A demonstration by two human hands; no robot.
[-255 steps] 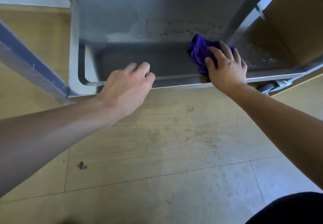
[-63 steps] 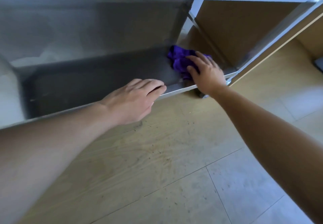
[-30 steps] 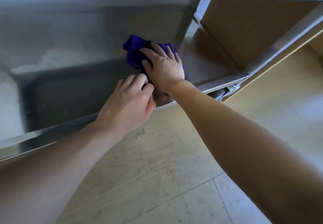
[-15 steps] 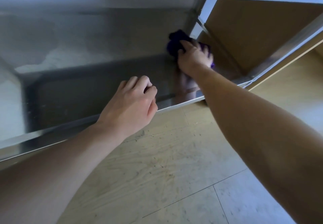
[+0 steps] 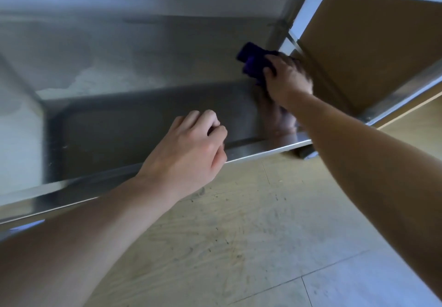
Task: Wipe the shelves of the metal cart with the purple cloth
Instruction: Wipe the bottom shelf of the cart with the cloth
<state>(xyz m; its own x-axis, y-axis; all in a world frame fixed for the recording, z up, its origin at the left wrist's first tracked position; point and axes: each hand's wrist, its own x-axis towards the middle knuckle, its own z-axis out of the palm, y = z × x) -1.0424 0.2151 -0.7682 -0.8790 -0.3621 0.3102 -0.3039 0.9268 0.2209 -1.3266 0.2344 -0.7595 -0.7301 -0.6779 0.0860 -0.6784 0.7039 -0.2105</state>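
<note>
Right hand [image 5: 285, 80] grips purple cloth [image 5: 251, 62] at back-right corner of shelf [image 5: 143, 127]; fingers [image 5: 271, 68] blurred, cloth half hidden. Left hand [image 5: 189, 148] curled, empty, at front rim. Same spots as before.

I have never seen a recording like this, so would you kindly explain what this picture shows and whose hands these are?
There is no machine here: a person works with bare hands, and the one camera sits on their head, looking forward and down, so you see the scene as they do. Ahead is the low shelf of a metal cart, standing on the floor. The right hand holds a bunched purple cloth against the shelf near its far right corner. The left hand is at the shelf's front rim with fingers curled, holding nothing that I can see.
</note>
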